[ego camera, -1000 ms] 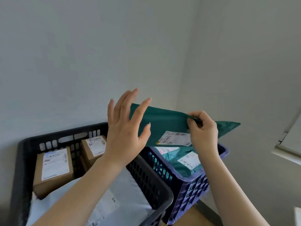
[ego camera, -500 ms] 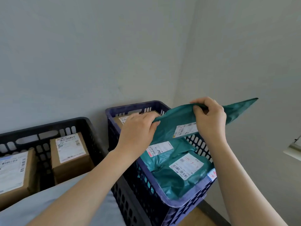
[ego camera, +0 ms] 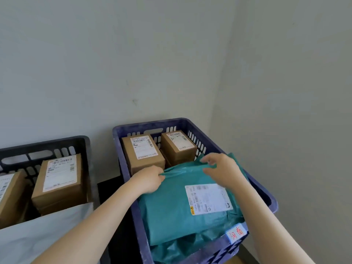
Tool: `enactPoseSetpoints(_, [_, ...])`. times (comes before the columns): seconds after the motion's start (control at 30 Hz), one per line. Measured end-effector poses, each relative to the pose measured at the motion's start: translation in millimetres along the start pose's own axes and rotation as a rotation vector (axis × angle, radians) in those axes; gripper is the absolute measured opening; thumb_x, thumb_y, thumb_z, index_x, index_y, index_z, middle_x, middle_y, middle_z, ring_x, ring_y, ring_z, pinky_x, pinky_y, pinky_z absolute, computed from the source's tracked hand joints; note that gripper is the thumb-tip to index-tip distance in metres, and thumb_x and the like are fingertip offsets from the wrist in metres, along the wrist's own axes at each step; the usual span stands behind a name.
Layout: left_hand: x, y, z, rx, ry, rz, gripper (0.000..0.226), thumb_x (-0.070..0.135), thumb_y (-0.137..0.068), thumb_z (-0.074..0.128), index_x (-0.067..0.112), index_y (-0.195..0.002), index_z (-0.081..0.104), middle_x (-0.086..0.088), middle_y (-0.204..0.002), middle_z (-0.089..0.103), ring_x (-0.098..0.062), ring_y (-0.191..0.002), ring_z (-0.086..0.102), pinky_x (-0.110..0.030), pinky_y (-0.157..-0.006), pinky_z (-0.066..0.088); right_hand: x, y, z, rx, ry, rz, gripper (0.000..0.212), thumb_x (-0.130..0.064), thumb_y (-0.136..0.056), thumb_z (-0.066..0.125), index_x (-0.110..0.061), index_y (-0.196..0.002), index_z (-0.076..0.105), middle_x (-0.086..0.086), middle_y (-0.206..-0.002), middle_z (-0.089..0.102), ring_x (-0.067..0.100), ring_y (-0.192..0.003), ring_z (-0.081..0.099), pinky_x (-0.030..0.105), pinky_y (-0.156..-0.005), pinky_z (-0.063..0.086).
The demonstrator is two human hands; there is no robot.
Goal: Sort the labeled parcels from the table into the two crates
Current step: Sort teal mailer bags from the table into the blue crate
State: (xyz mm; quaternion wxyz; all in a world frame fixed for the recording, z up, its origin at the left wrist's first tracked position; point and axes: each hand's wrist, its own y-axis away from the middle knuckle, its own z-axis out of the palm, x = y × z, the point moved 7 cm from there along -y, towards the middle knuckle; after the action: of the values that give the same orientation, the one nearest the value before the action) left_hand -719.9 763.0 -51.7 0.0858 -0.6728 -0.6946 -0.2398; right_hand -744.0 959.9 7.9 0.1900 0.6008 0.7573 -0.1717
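Green mailer (ego camera: 171, 212) lies flat inside the blue crate (ego camera: 150, 123), label (ego camera: 208, 199) up, on top of other green bags (ego camera: 171, 250) at the crate's near end.

Left hand (ego camera: 150, 180) pinches the mailer's far-left corner, just in front of the cardboard boxes (ego camera: 142, 155) that stand against the blue crate's far wall. Right hand (ego camera: 221, 170) pinches the far edge, close to the blue crate's right wall. Both hands are closed on the film, not spread.

Black crate (ego camera: 45, 144) sits left of the blue crate, apart from it (boxes and a pale mailer (ego camera: 38, 237) inside).

Step, as I judge it: settle and release. To do it well:
- flatten the far edge so it does not ride up on the boxes
- leave the label facing up
- let go of both corners together
- lift the hands straight out, so the slick film is not dragged along

Do not cover the red-lettered tag (ego camera: 236, 233) on the blue crate's near rim.
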Motion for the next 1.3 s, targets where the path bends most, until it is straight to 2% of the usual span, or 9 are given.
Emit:
enactPoseSetpoints(0.13, [6.8,2.7,22.0,-0.063,-0.294,0.003,0.034,0.032,-0.097,0.046,0.025,-0.130,0.050,-0.004,-0.128,0.054,-0.023,-0.111,0.051,-0.035,-0.091,0.042,37.3,11.6,50.1,-0.455,0.244,0.144,0.070,-0.041,-0.083,0.070,-0.028,-0.144,0.038,0.003,-0.147,0.041,0.024,-0.118,0.055,0.036,-0.098,0.047])
enactPoseSetpoints(0.23, [21.5,4.6,31.5,-0.001,-0.458,0.072,0.062,0.047,-0.089,0.057,0.025,-0.142,0.032,-0.005,-0.133,0.041,-0.024,-0.122,0.040,-0.038,-0.097,0.036,51.7,16.1,62.9,-0.566,0.318,0.167,0.089,-0.046,-0.077,0.074,-0.027,-0.150,0.025,0.006,-0.152,0.031,0.029,-0.129,0.046,0.040,-0.106,0.041])
enactPoseSetpoints(0.4, [25.8,7.0,57.2,-0.226,-0.339,0.046,0.090,0.074,-0.072,0.059,0.027,-0.143,0.030,-0.001,-0.136,0.049,-0.024,-0.120,0.049,-0.035,-0.095,0.043,63.0,16.7,76.1,-0.738,0.362,0.196,0.114,-0.050,-0.072,0.078,-0.025,-0.154,0.004,0.004,-0.155,0.031,0.027,-0.126,0.050,0.041,-0.105,0.042])
enactPoseSetpoints(0.5, [27.8,7.9,57.7,-0.205,-0.449,0.022,0.099,0.079,-0.066,0.060,0.023,-0.141,0.031,-0.003,-0.132,0.050,-0.025,-0.119,0.050,-0.036,-0.094,0.044,66.9,20.1,80.4,-0.783,0.400,0.224,0.120,-0.050,-0.075,0.076,-0.023,-0.153,-0.011,0.010,-0.153,0.035,0.029,-0.128,0.049,0.042,-0.106,0.042])
enactPoseSetpoints(0.67, [47.3,5.8,59.2,-0.158,-0.589,0.031,0.089,0.069,-0.064,0.071,0.014,-0.125,0.037,-0.005,-0.107,0.061,-0.026,-0.100,0.059,-0.033,-0.070,0.039,65.7,19.1,88.0,-0.807,0.457,0.232,0.124,-0.052,-0.076,0.074,-0.016,-0.150,-0.019,0.014,-0.153,0.032,0.030,-0.128,0.050,0.042,-0.106,0.042])
enactPoseSetpoints(0.83, [28.3,4.5,66.8,-0.265,-0.457,-0.121,0.116,0.070,-0.062,0.073,0.017,-0.148,0.014,-0.006,-0.132,0.054,-0.027,-0.114,0.056,-0.033,-0.083,0.046,64.0,14.7,93.7,-0.797,0.500,0.200,0.119,-0.053,-0.076,0.073,-0.009,-0.152,-0.007,0.013,-0.152,0.033,0.031,-0.127,0.051,0.042,-0.105,0.041])
enactPoseSetpoints(0.9, [25.8,5.5,68.0,-0.289,-0.414,-0.144,0.121,0.067,-0.064,0.073,0.020,-0.151,0.003,-0.008,-0.139,0.049,-0.026,-0.106,0.060,-0.032,-0.081,0.048,62.3,14.1,94.0,-0.805,0.510,0.182,0.115,-0.053,-0.077,0.072,-0.008,-0.153,-0.002,0.012,-0.151,0.035,0.030,-0.126,0.051,0.041,-0.105,0.041])
enactPoseSetpoints(1.0, [27.7,7.4,72.0,-0.338,-0.390,-0.166,0.124,0.063,-0.069,0.072,0.023,-0.152,-0.011,-0.012,-0.143,0.043,-0.025,-0.087,0.062,-0.031,-0.074,0.048,62.1,13.3,97.1,-0.818,0.528,0.169,0.113,-0.053,-0.078,0.071,-0.008,-0.153,0.000,0.011,-0.151,0.036,0.029,-0.125,0.053,0.040,-0.101,0.043])
enactPoseSetpoints(1.3, [20.4,6.6,85.1,-0.478,-0.353,-0.267,0.123,0.059,-0.077,0.067,0.029,-0.142,-0.033,-0.021,-0.151,0.031,-0.033,-0.111,0.060,-0.038,-0.088,0.049,67.3,5.2,111.5,-0.815,0.566,0.170,0.124,-0.054,-0.073,0.075,-0.008,-0.152,-0.008,0.012,-0.154,0.029,0.035,-0.135,0.039,0.043,-0.108,0.038])
